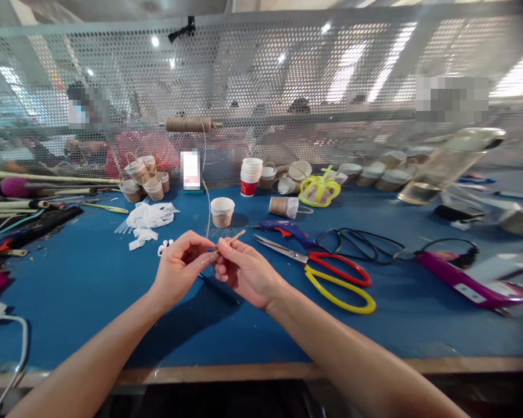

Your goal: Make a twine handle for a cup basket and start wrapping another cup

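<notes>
Twine runs down from a spool on the mesh panel to my fingers. My left hand pinches the twine between thumb and fingers. Close against it, my right hand is closed on the twine too, and a short end sticks out past its thumb. Just beyond my hands stands a small paper cup, its lower part wrapped in brown twine. Large scissors with one red and one yellow handle lie to the right of my right hand, blades pointing left.
A blue glue gun with a black cable lies behind the scissors. White gloves and several twine-wrapped cups are at left. Stacked paper cups, a yellow basket-like piece, a glass bottle and a purple power strip are also there.
</notes>
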`<state>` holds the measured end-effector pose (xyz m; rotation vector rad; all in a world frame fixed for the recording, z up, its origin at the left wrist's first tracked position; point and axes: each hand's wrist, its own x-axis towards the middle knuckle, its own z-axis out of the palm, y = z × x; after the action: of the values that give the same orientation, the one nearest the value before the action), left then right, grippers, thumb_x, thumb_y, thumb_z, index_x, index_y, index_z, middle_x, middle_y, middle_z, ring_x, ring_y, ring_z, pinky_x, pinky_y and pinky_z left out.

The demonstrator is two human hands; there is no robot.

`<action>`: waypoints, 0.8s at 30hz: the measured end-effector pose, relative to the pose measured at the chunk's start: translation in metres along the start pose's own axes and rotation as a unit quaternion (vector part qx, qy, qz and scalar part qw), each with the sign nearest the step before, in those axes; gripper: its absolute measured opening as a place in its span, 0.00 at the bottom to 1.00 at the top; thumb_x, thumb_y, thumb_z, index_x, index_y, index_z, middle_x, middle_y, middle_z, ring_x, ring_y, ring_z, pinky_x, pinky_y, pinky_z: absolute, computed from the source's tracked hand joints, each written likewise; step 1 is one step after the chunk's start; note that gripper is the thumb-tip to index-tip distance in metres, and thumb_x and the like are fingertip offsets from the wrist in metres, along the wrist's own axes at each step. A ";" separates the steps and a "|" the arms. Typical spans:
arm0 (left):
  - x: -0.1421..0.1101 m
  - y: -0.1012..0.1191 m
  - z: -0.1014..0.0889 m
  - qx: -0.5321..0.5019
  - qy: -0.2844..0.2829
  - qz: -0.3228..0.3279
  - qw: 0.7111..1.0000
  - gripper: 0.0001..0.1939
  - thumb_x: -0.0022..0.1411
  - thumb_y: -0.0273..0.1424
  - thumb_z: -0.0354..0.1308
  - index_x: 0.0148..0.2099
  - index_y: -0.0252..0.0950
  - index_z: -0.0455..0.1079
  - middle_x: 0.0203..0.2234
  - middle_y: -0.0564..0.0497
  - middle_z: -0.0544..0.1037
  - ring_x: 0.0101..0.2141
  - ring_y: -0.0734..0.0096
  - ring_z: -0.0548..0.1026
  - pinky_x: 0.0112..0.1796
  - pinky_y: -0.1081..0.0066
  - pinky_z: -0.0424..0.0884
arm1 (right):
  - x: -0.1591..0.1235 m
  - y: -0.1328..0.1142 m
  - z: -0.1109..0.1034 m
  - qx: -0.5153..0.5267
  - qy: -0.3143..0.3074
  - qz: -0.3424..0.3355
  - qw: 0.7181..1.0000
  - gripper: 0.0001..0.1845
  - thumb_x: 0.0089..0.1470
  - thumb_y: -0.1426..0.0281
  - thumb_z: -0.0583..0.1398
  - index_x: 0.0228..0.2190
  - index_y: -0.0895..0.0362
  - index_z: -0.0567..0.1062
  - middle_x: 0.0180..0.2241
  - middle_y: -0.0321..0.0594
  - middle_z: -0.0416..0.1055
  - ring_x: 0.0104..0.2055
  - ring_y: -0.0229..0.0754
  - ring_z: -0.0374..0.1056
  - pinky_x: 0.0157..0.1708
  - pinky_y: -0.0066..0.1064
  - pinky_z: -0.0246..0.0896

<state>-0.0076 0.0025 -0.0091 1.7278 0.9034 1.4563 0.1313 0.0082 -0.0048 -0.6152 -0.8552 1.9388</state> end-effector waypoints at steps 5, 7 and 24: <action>-0.001 0.001 -0.002 0.008 0.012 0.049 0.999 0.01 0.51 0.24 0.60 0.29 0.35 0.71 0.23 0.55 0.68 0.26 0.78 0.68 0.25 0.77 0.64 | 0.000 0.001 0.002 0.014 -0.013 0.007 1.000 0.16 0.40 0.64 0.66 0.20 0.60 0.66 0.15 0.29 0.64 0.17 0.26 0.58 0.17 0.18 0.51; 0.001 0.000 -0.004 0.010 0.024 0.047 0.999 0.02 0.51 0.25 0.60 0.29 0.35 0.71 0.23 0.55 0.69 0.25 0.78 0.67 0.24 0.77 0.63 | -0.001 0.002 0.003 0.004 -0.021 0.012 1.000 0.16 0.40 0.62 0.66 0.21 0.60 0.66 0.17 0.29 0.64 0.18 0.26 0.58 0.18 0.19 0.52; 0.006 0.002 -0.005 -0.148 0.057 -0.185 0.970 0.08 0.47 0.31 0.63 0.26 0.33 0.67 0.25 0.55 0.72 0.21 0.82 0.63 0.22 0.79 0.59 | -0.007 -0.006 -0.006 -0.661 0.070 -0.308 0.681 0.08 0.54 0.72 0.55 0.24 0.58 0.68 0.23 0.36 0.67 0.26 0.35 0.62 0.27 0.27 0.56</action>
<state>-0.0111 0.0072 -0.0041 1.1953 0.9531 1.3658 0.1418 0.0064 -0.0040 -1.0467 -2.0146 0.3755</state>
